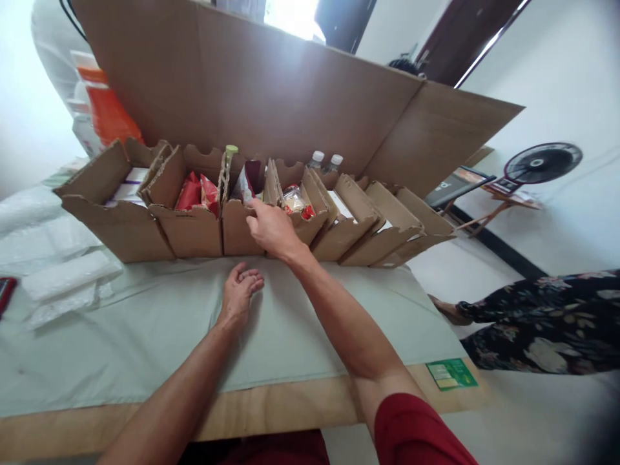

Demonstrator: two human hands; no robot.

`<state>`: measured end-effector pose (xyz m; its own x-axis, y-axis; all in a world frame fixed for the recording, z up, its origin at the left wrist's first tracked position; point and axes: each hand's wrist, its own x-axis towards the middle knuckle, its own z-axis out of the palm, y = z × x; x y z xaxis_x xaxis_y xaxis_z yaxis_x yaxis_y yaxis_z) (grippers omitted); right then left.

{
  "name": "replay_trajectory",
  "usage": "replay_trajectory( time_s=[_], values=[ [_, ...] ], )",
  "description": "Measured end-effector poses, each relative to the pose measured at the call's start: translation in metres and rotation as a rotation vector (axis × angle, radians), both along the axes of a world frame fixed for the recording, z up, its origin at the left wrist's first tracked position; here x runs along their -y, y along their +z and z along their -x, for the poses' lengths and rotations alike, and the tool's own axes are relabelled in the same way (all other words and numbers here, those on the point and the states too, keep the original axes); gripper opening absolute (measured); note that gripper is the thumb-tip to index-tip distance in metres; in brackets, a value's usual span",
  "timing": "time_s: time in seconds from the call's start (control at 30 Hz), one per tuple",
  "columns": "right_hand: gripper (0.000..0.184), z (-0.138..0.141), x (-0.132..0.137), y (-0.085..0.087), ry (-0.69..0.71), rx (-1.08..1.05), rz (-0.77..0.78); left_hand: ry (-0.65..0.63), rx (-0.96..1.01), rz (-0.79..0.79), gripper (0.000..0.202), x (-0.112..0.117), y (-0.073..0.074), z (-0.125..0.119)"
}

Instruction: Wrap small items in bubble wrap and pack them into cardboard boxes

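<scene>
My right hand (272, 227) reaches over the front wall of the third cardboard box (237, 229) from the left. Its index fingertip is at the lower part of a maroon and white packet (250, 179) that sticks up in that box. The thumb stays apart, in front of the wall, and I see no grip on the packet. My left hand (241, 289) is on the pale green cloth (300, 323) before the boxes, palm turned inward, fingers loosely bent and holding nothing. Red packets (196, 192) fill the second box; clear and red wrapped items (295, 200) lie in the fourth.
More cardboard boxes (346, 239) continue the row rightward. Behind stands a tall cardboard panel (290, 97), with bottle caps (317, 155) before it. Bubble wrap (68, 278) lies at left, a green card (451, 374) at the table's front edge. A person's patterned trousers (547, 323) and a fan (542, 163) are at right.
</scene>
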<state>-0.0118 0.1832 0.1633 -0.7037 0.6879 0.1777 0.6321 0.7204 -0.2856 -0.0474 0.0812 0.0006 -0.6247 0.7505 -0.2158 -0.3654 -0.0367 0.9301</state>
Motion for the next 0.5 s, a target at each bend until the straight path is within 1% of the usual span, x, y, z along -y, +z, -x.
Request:
replay_trajectory(
  time_s=[0.03, 0.1, 0.13, 0.2, 0.27, 0.33, 0.4, 0.43, 0.47, 0.5],
  values=[
    [0.038, 0.005, -0.002, 0.001, -0.013, 0.04, -0.027, 0.038, -0.012, -0.003, 0.049, 0.004, 0.004, 0.002],
    [0.031, 0.003, 0.002, 0.0, -0.03, 0.07, -0.06, 0.125, -0.046, -0.019, 0.047, 0.019, 0.014, 0.009],
    [0.029, -0.002, 0.008, -0.002, -0.034, 0.075, -0.067, 0.168, -0.064, -0.031, 0.048, 0.03, 0.019, 0.012],
    [0.026, -0.024, 0.028, -0.006, -0.027, 0.076, -0.071, 0.267, -0.109, -0.058, 0.051, 0.058, 0.028, 0.019],
    [0.023, -0.056, 0.058, -0.01, 0.004, 0.067, -0.062, 0.373, -0.167, -0.074, 0.054, 0.088, 0.034, 0.024],
    [0.022, -0.099, 0.089, -0.013, 0.071, 0.024, -0.03, 0.447, -0.222, -0.053, 0.055, 0.116, 0.037, 0.027],
    [0.025, -0.147, 0.114, -0.012, 0.171, -0.049, 0.033, 0.462, -0.253, -0.001, 0.056, 0.137, 0.037, 0.026],
    [0.026, -0.172, 0.122, -0.011, 0.215, -0.084, 0.081, 0.454, -0.263, 0.025, 0.056, 0.145, 0.037, 0.025],
    [0.026, -0.196, 0.127, -0.011, 0.236, -0.121, 0.134, 0.442, -0.275, 0.048, 0.056, 0.151, 0.036, 0.023],
    [0.025, -0.22, 0.129, -0.011, 0.222, -0.176, 0.179, 0.425, -0.288, 0.063, 0.057, 0.155, 0.036, 0.021]
  ],
)
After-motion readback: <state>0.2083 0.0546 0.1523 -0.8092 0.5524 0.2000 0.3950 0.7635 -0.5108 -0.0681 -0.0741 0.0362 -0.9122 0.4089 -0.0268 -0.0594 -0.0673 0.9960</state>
